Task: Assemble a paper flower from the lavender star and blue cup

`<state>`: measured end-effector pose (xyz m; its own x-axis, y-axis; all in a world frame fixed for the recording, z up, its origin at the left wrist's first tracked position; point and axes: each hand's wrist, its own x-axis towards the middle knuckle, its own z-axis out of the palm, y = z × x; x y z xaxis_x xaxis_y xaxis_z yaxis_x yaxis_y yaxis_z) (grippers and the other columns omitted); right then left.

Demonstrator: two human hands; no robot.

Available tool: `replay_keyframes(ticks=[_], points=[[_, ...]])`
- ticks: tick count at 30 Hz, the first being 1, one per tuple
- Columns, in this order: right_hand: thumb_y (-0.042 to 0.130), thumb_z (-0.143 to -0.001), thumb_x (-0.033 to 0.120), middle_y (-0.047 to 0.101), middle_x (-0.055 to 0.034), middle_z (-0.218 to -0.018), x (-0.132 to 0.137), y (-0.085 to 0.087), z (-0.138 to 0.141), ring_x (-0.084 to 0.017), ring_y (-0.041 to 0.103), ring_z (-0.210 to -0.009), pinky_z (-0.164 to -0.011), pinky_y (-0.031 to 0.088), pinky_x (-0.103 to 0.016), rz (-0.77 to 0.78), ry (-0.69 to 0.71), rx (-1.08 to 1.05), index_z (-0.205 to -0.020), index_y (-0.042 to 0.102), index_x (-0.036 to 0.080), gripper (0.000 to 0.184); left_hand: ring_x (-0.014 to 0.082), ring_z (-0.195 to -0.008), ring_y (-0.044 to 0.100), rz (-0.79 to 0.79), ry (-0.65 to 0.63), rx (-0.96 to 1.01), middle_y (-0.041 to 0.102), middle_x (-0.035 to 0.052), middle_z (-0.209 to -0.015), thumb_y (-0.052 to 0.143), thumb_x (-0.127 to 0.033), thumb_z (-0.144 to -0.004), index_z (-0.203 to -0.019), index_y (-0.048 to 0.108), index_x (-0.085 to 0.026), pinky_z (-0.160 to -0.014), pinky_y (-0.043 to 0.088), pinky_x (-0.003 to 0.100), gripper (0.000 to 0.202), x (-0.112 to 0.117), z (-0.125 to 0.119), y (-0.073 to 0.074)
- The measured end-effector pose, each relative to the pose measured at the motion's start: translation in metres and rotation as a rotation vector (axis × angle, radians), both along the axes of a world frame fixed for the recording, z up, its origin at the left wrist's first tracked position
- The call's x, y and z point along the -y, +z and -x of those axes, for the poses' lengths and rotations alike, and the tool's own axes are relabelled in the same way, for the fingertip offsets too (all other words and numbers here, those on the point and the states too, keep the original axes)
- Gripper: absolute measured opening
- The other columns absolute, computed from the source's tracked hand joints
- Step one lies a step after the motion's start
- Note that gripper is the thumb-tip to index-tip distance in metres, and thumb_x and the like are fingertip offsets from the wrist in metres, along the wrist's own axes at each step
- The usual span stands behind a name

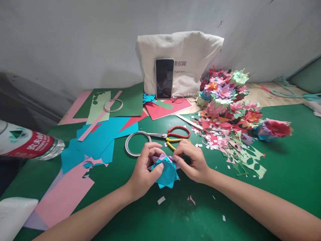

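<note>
A folded paper flower, blue with purple-pink points behind, is held low over the green table. My left hand closes on its left side, the thumb pressed on the blue face. On the right edge of the flower, the thumb and fingers of my right hand pinch a paper point. Just beyond the hands lie red-and-yellow-handled scissors, their handles near my right hand. A roll of tape rests flat beyond my left hand, partly under the scissor blades.
Blue sheets and a pink sheet lie left, near a large bottle. A phone leans on a white cloth bag. Finished paper flowers and paper scraps cover the right back. Another tape roll sits on green paper.
</note>
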<state>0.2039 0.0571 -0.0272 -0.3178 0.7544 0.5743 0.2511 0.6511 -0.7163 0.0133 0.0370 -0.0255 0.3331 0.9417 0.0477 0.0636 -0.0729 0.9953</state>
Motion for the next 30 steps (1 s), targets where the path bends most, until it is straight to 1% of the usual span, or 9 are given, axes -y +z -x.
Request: replay_keyframes(ticks=[5, 10, 14, 18, 23, 26, 30], points=[[0.053, -0.088, 0.011, 0.056, 0.0001, -0.062, -0.0004, -0.0002, 0.001, -0.015, 0.046, -0.061, -0.061, 0.04, -0.03, -0.035, 0.013, 0.004, -0.077, 0.056, 0.02, 0.014, 0.014, -0.084, 0.057, -0.067, 0.01, -0.047, 0.059, -0.0003, -0.096, 0.052, -0.017, -0.086, -0.116, 0.041, -0.027, -0.075, 0.047, 0.028, 0.033, 0.0004, 0.001, -0.0026], [0.053, -0.087, 0.011, 0.055, 0.0003, -0.061, -0.0012, -0.0004, 0.0012, -0.015, 0.044, -0.059, -0.059, 0.039, -0.03, -0.068, 0.043, 0.0, -0.077, 0.056, 0.02, 0.014, 0.0138, -0.088, 0.058, -0.16, -0.013, -0.074, 0.057, -0.0003, -0.101, 0.051, -0.015, -0.088, -0.118, 0.041, -0.03, -0.079, 0.049, 0.029, 0.035, 0.0019, 0.0008, -0.0055], [0.052, -0.084, 0.008, 0.055, -0.0004, -0.061, -0.001, 0.0006, 0.0016, -0.015, 0.043, -0.058, -0.057, 0.039, -0.03, -0.117, 0.064, -0.009, -0.078, 0.056, 0.02, 0.014, 0.014, -0.091, 0.059, -0.216, -0.026, -0.093, 0.056, 0.0002, -0.103, 0.051, -0.014, -0.089, -0.118, 0.042, -0.03, -0.081, 0.05, 0.029, 0.035, 0.0034, 0.0006, -0.007], [0.054, -0.083, 0.009, 0.057, -0.0014, -0.062, -0.0006, 0.0012, 0.002, -0.015, 0.044, -0.059, -0.057, 0.04, -0.03, -0.135, 0.064, -0.013, -0.08, 0.058, 0.02, 0.012, 0.0145, -0.092, 0.059, -0.21, -0.017, -0.099, 0.056, 0.0005, -0.103, 0.052, -0.014, -0.089, -0.118, 0.042, -0.03, -0.082, 0.05, 0.029, 0.034, 0.0039, 0.001, -0.0077], [0.058, -0.083, 0.012, 0.06, -0.0024, -0.062, -0.0003, 0.0007, 0.0003, -0.016, 0.045, -0.059, -0.057, 0.04, -0.031, -0.103, 0.082, -0.043, -0.079, 0.062, 0.02, 0.009, 0.0153, -0.093, 0.059, -0.161, -0.001, -0.101, 0.056, 0.0016, -0.103, 0.052, -0.017, -0.088, -0.116, 0.043, -0.027, -0.082, 0.05, 0.03, 0.03, 0.0034, -0.0002, -0.0063], [0.057, -0.084, 0.015, 0.059, -0.0029, -0.06, -0.0006, -0.0008, -0.0025, -0.017, 0.045, -0.059, -0.056, 0.039, -0.033, -0.092, 0.131, -0.077, -0.081, 0.064, 0.019, 0.009, 0.0153, -0.093, 0.059, -0.142, 0.014, -0.101, 0.056, 0.0016, -0.102, 0.051, -0.016, -0.088, -0.115, 0.043, -0.026, -0.081, 0.05, 0.029, 0.03, 0.0032, -0.0011, -0.0053], [0.054, -0.086, 0.022, 0.055, -0.0023, -0.057, -0.002, -0.0009, -0.0066, -0.017, 0.044, -0.057, -0.057, 0.038, -0.035, -0.094, 0.221, -0.114, -0.083, 0.067, 0.019, 0.014, 0.0154, -0.092, 0.059, -0.135, 0.006, -0.097, 0.056, 0.0015, -0.103, 0.053, -0.016, -0.086, -0.114, 0.043, -0.026, -0.08, 0.051, 0.029, 0.031, 0.0039, -0.0008, -0.0055]])
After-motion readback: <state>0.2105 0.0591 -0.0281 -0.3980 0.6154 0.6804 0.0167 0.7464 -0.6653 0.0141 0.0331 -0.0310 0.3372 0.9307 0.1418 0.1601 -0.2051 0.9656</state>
